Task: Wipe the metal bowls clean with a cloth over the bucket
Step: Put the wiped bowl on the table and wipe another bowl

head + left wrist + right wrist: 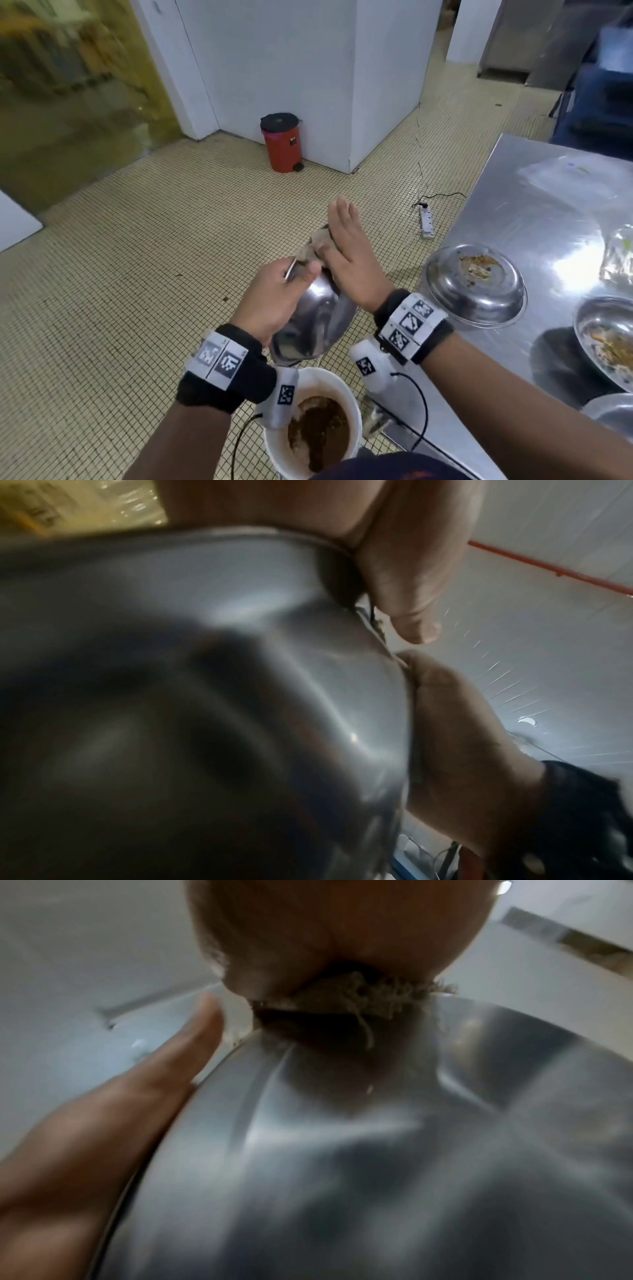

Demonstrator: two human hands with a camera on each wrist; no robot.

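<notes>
Flatly, right hand (346, 253) presses cloth (317, 247) into left-held bowl (313, 322).

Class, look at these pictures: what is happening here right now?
A person is wiping a metal bowl held tilted over a white bucket of brown slop. The left hand grips the bowl's rim; the right hand, fingers straight, presses a cloth against it. More dirty bowls wait on the steel table.
</notes>
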